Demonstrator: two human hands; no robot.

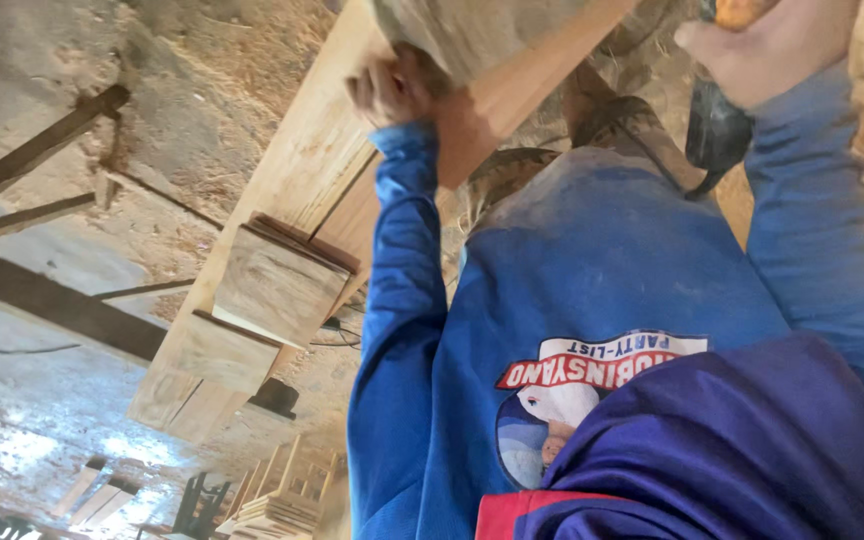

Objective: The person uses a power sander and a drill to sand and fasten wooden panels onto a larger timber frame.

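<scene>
Hands work overhead: left hand [392,90] clenches a pale, grainy wooden plank [302,180]; right hand [772,45] wraps a dark power tool [717,130].

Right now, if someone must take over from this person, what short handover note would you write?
Left hand: fingers closed on the pale wooden piece, held at the far end of the long plank.
Right hand: closed on a tool with a dark body and an orange top.
Done: two wooden blocks sit on the plank, nearer its other end.
Left: the spot where tool meets wood is cut off by the picture's top edge, so check it before continuing.
</scene>
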